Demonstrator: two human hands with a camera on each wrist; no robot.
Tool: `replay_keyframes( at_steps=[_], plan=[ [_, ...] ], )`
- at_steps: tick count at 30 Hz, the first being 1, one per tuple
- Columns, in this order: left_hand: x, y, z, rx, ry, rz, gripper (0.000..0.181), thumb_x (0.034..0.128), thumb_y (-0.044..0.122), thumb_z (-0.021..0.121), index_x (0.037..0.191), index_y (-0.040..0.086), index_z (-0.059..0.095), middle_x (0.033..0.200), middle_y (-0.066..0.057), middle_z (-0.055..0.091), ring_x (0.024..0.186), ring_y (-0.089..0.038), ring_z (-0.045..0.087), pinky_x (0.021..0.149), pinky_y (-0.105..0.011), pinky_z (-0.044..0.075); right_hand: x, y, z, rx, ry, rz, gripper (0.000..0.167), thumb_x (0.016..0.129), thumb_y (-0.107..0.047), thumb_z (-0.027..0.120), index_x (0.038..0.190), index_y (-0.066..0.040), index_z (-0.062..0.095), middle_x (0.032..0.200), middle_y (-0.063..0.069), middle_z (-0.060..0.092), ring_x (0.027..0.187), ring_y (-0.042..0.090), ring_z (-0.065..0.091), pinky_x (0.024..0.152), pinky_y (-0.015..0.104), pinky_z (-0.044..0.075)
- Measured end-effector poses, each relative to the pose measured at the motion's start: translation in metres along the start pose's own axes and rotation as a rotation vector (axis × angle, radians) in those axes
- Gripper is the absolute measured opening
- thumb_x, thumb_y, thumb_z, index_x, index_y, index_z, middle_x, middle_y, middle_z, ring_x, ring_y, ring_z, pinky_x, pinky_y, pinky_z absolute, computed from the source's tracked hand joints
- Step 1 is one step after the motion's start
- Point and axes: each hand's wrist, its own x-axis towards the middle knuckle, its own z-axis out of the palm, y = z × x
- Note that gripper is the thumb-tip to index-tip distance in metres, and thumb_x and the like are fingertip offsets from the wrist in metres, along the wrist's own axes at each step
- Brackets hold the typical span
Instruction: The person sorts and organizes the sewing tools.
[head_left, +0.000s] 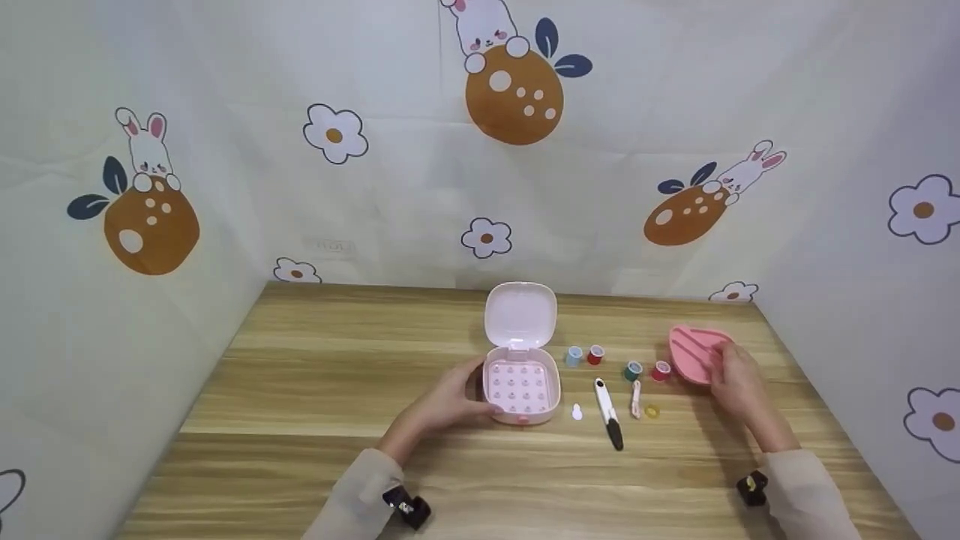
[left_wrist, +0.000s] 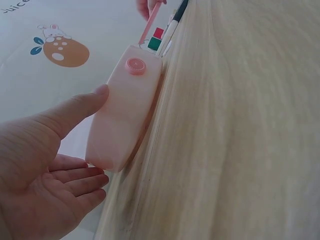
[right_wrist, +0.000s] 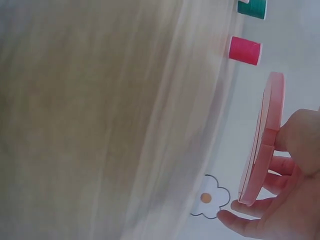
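A pale pink box (head_left: 521,416) with its lid (head_left: 520,313) raised stands at mid table, its inside showing rows of small dots. My left hand (head_left: 448,397) lies against its left side, thumb (left_wrist: 95,97) on the front corner and the other fingers loosely bent beside it. At the right, my right hand (head_left: 739,379) pinches a darker pink shallow tray (head_left: 694,352) with slanting ridges, thumb on one face and fingers behind. In the right wrist view this tray (right_wrist: 267,125) is edge-on, tilted off the table. Near it stands a pinkish-red thread spool (right_wrist: 245,50).
Between box and tray stand a light blue spool (head_left: 574,356), a red spool (head_left: 595,355) and a green spool (head_left: 633,370). Nearer lie a white-and-black slim tool (head_left: 609,412), a small white piece (head_left: 577,412), a pale strip (head_left: 636,400) and a yellow ring (head_left: 652,411).
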Motion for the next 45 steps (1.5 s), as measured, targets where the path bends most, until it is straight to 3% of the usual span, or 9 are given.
replay_keyframes(
  at_steps=[7,14,20,28,40,45],
  plan=[
    [0.000,0.000,0.000,-0.027,-0.004,0.026,0.093,0.0820,0.016,0.089,0.157,-0.008,0.039,0.158,-0.029,0.047,0.150,-0.043,0.041,0.130,-0.057,0.027,0.000,0.003,0.002,-0.032,-0.014,0.026,0.033,0.099,0.002,0.056,0.124,0.023,0.051,0.115,0.046,0.056,0.110,0.061,0.058,0.099,0.070,0.050],
    [0.001,0.000,0.000,-0.027,-0.003,0.024,0.094,0.0814,0.015,0.089,0.157,-0.009,0.039,0.157,-0.030,0.048,0.149,-0.043,0.042,0.130,-0.056,0.027,0.002,0.005,0.003,-0.041,-0.094,0.053,0.035,0.099,0.000,0.053,0.124,0.024,0.047,0.120,0.050,0.052,0.114,0.065,0.056,0.101,0.072,0.049],
    [0.002,0.000,0.000,-0.034,-0.015,0.036,0.095,0.0815,0.013,0.090,0.160,-0.002,0.039,0.154,-0.029,0.051,0.146,-0.041,0.046,0.129,-0.056,0.029,0.003,0.006,0.004,-0.052,-0.154,0.061,0.032,0.099,0.000,0.052,0.122,0.023,0.048,0.121,0.050,0.050,0.116,0.065,0.056,0.101,0.071,0.049],
    [0.002,0.000,0.000,-0.027,-0.017,0.055,0.095,0.0809,0.012,0.090,0.159,-0.006,0.039,0.156,-0.029,0.049,0.148,-0.042,0.044,0.129,-0.055,0.029,0.002,0.010,0.006,-0.029,-0.183,0.032,0.030,0.101,-0.001,0.051,0.119,0.023,0.047,0.117,0.052,0.050,0.115,0.067,0.054,0.101,0.073,0.048],
    [0.000,0.000,0.000,-0.010,-0.007,0.032,0.094,0.0802,0.014,0.089,0.157,-0.009,0.040,0.156,-0.030,0.048,0.148,-0.044,0.043,0.129,-0.057,0.027,0.005,0.017,0.003,0.045,-0.209,0.056,0.034,0.102,-0.007,0.064,0.122,0.019,0.056,0.106,0.039,0.060,0.095,0.047,0.061,0.086,0.066,0.053],
    [0.001,0.000,0.000,-0.007,-0.008,0.056,0.093,0.0811,0.012,0.089,0.158,-0.006,0.040,0.156,-0.027,0.050,0.148,-0.042,0.044,0.128,-0.056,0.030,0.005,0.019,0.001,0.050,-0.187,0.042,0.035,0.099,-0.006,0.069,0.120,0.019,0.058,0.096,0.030,0.063,0.082,0.034,0.056,0.074,0.049,0.051]
  ],
)
